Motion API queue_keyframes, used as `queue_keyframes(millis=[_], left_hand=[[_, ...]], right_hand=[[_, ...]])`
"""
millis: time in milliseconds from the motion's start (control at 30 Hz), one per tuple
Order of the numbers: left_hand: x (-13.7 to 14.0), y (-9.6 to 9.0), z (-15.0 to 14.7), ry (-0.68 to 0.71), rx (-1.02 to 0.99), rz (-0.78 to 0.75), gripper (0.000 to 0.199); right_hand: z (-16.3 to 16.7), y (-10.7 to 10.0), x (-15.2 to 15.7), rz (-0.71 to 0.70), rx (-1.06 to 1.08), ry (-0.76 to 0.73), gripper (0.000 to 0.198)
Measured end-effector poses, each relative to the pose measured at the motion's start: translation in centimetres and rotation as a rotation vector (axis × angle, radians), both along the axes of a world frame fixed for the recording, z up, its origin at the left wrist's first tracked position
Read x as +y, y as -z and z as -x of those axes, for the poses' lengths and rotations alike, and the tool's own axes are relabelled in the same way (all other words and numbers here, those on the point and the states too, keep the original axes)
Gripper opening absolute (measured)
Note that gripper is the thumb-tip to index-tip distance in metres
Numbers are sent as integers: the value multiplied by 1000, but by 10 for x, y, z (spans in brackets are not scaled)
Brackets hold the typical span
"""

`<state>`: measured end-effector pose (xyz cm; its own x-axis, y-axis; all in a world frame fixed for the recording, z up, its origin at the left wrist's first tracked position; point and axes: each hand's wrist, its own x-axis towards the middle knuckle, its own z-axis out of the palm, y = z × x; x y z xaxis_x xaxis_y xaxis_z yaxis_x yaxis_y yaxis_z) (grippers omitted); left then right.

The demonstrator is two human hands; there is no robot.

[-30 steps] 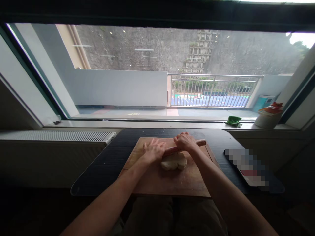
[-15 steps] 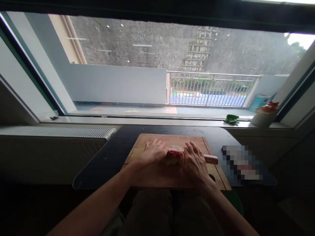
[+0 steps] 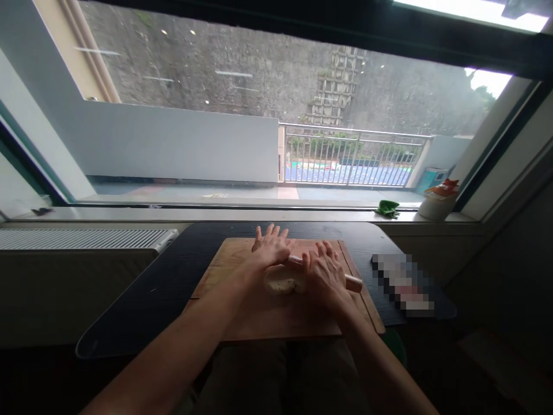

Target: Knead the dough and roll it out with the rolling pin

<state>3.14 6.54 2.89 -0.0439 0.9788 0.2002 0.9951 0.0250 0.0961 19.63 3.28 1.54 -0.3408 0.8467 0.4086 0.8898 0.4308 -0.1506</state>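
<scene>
A wooden rolling pin [image 3: 354, 283] lies slantwise across the cutting board [image 3: 280, 320], its right end sticking out past my right hand. My left hand [image 3: 272, 246] rests on the pin's left part, fingers stretched out and spread away from me. Over the right part, my right hand [image 3: 325, 266] presses palm down with its fingers extended. Pale dough [image 3: 283, 281] sits flattened on the board just on my side of the pin. My left hand hides the pin's left end, and the dough's right edge is partly behind my right hand.
The board stands on a dark table [image 3: 138, 311] against a window sill. A pixelated item [image 3: 404, 285] lies at the table's right. On the sill are a green object [image 3: 387, 208] and a white pot [image 3: 437, 204]. A radiator [image 3: 86, 239] is at left.
Both hands have pushed the rolling pin forward, away from me, off the dough's middle to its far side. More of the dough shows now. The view has shifted slightly to the right.
</scene>
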Motion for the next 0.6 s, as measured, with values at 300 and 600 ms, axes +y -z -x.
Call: queue_keyframes(millis=[300,600], left_hand=[[-39,-22,-4,35,156,232,42],[21,-10,-14,97,-77,150,51]], right_hand=[[0,-4,-26,72,29,-67,54],[3,0,30,115,-54,10,48]])
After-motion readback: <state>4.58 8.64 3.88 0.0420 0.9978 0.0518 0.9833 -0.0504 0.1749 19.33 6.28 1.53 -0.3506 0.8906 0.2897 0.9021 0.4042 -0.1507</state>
